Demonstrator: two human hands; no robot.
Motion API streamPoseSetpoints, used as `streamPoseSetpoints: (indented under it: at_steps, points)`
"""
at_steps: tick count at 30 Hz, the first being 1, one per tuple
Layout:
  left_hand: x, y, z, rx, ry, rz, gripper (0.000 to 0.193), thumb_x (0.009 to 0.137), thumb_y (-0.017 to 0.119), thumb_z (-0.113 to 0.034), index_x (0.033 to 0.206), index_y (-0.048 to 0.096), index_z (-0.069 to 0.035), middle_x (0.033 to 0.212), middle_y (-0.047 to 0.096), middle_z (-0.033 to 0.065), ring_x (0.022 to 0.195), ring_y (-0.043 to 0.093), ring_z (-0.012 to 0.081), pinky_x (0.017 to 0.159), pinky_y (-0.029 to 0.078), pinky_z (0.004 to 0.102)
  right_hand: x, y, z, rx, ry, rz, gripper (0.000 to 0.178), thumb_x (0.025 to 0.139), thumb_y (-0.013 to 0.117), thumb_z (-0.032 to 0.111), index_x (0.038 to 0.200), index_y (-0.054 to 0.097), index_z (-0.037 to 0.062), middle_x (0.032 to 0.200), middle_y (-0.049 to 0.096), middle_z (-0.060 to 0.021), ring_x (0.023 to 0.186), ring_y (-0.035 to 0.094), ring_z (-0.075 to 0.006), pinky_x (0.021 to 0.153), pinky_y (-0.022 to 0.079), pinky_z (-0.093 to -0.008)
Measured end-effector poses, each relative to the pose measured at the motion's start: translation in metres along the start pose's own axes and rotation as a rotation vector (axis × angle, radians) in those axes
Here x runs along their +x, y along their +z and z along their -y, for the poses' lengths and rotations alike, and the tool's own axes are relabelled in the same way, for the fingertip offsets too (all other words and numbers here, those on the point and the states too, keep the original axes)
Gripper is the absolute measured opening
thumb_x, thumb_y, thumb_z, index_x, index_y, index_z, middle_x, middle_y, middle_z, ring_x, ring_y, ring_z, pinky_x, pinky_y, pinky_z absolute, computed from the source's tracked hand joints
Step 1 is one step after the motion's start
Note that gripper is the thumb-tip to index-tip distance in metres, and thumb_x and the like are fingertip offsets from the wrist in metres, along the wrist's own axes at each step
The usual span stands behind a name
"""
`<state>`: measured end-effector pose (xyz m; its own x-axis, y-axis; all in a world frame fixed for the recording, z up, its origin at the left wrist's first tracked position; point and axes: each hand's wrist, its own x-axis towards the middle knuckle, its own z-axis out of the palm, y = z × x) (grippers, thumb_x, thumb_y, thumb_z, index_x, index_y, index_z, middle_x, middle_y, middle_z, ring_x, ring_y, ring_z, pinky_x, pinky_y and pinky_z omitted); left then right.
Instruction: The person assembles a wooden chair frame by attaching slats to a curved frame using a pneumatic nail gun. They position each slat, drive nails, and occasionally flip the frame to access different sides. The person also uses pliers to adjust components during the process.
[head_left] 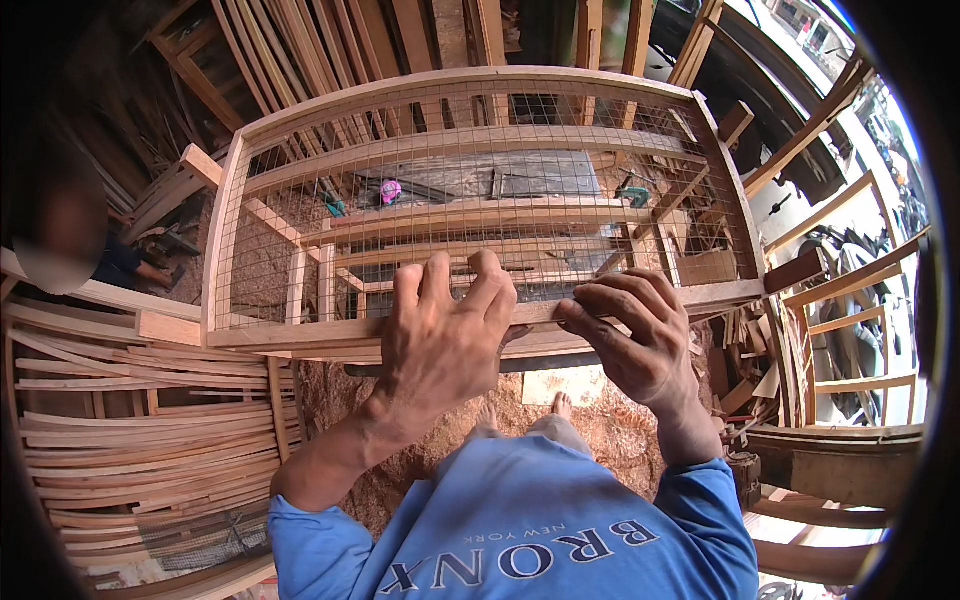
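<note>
In front of me lies a long wooden frame (290, 335) with square wire mesh (270, 250) across its opening. My left hand (445, 325) is bent over the near rail, its fingertips at the mesh and its thumb low along the rail's near side. To its right, my right hand (635, 335) has its fingers curled together at the same rail, thumb close to the index finger. Whatever those right fingers pinch, if anything, is hidden.
Beneath the mesh show wooden bars, a dark board (540, 175), a pink round object (390, 191) and a green clamp (632, 195). Thin wood strips (150, 450) are stacked at left. A person (130, 265) sits at far left. Shavings (340, 400) cover the floor.
</note>
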<state>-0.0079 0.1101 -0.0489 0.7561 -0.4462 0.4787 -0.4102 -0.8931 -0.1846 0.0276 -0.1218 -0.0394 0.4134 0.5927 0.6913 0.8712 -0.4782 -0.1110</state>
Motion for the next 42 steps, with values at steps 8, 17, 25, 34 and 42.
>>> streamPoseSetpoints:
  at_steps: [8,17,25,34,42]
  points:
    - [0.002,-0.002,0.000,0.031,-0.009,0.028,0.042,0.078,0.069,-0.017,0.115,0.067,0.000,0.126,0.059,0.0113,0.102,0.056,0.0340,0.081,0.038,0.0460,-0.006,0.005,-0.004,-0.059,-0.012,-0.024,0.039,0.073,0.079,0.015,0.111,0.075,0.0135,0.107,0.071,-0.0068,0.100,0.068,-0.0266,0.088,0.053,-0.0434]
    - [-0.002,0.008,0.007,0.085,0.004,0.063,0.050,0.078,0.072,-0.021,0.124,0.062,-0.002,0.130,0.059,0.0109,0.106,0.056,0.0347,0.089,0.039,0.0474,-0.015,-0.006,0.009,-0.146,-0.034,-0.193,0.035,0.075,0.077,0.019,0.109,0.077,0.0126,0.111,0.071,-0.0098,0.099,0.070,-0.0274,0.087,0.056,-0.0433]
    - [0.001,-0.002,-0.005,0.206,0.052,-0.020,0.036,0.091,0.058,-0.020,0.124,0.062,-0.005,0.133,0.061,0.0109,0.114,0.059,0.0318,0.091,0.039,0.0462,-0.146,-0.008,0.051,0.005,0.378,-0.572,0.023,0.087,0.076,0.012,0.110,0.076,0.0088,0.099,0.071,-0.0088,0.087,0.068,-0.0249,0.073,0.054,-0.0363]
    - [-0.002,0.006,0.008,0.329,0.143,-0.014,0.040,0.106,0.046,-0.033,0.126,0.061,-0.002,0.128,0.064,0.0143,0.115,0.064,0.0338,0.086,0.047,0.0477,-0.326,0.073,0.183,0.322,1.710,0.768,0.039,0.091,0.072,0.030,0.113,0.064,0.0000,0.101,0.070,-0.0202,0.099,0.070,-0.0364,0.084,0.055,-0.0482]
    - [0.012,0.001,-0.001,0.263,0.263,-0.128,0.039,0.101,0.052,-0.035,0.124,0.065,-0.006,0.129,0.065,0.0132,0.119,0.063,0.0350,0.094,0.050,0.0470,-0.412,0.101,0.289,0.290,2.346,-0.043,0.042,0.092,0.070,0.028,0.118,0.063,-0.0041,0.104,0.071,-0.0267,0.102,0.070,-0.0402,0.088,0.055,-0.0471]
